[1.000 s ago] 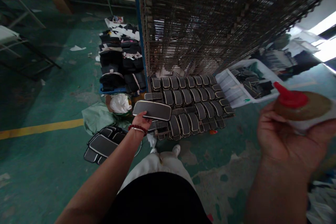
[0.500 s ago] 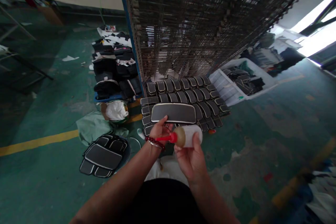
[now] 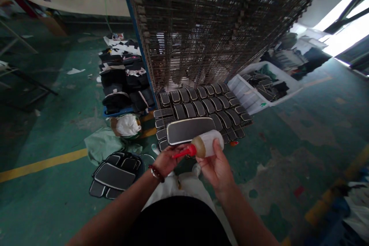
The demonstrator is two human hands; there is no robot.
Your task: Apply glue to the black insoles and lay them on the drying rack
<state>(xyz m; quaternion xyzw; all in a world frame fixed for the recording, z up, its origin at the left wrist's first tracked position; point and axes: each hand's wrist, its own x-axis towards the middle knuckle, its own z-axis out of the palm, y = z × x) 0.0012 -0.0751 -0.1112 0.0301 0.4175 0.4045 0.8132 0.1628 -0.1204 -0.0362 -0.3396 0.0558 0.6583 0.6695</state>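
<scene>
**Pad and glue bottle held over the floor**

The left hand (image 3: 166, 160) is closed on the near-left end of a long black pad (image 3: 190, 130) w/ a pale rim, and holds it approx. level above the floor (image 3: 57, 115). The right hand (image 3: 218, 168) is wrapped round a white squeeze bottle (image 3: 208, 144), fingers shut on its body. The bottle lies on its side, just near of the pad. Its red nozzle (image 3: 182, 153) points left, w/ the tip at the left hand's fingers, under the pad's near edge. Tip touching the pad or not: cannot tell. Farther off, rows of similar pads (image 3: 201, 102) lie before a tall wire rack (image 3: 219, 27). A white crate (image 3: 250, 98) is at right, and a small pile of pads (image 3: 115, 171) at near left.
</scene>
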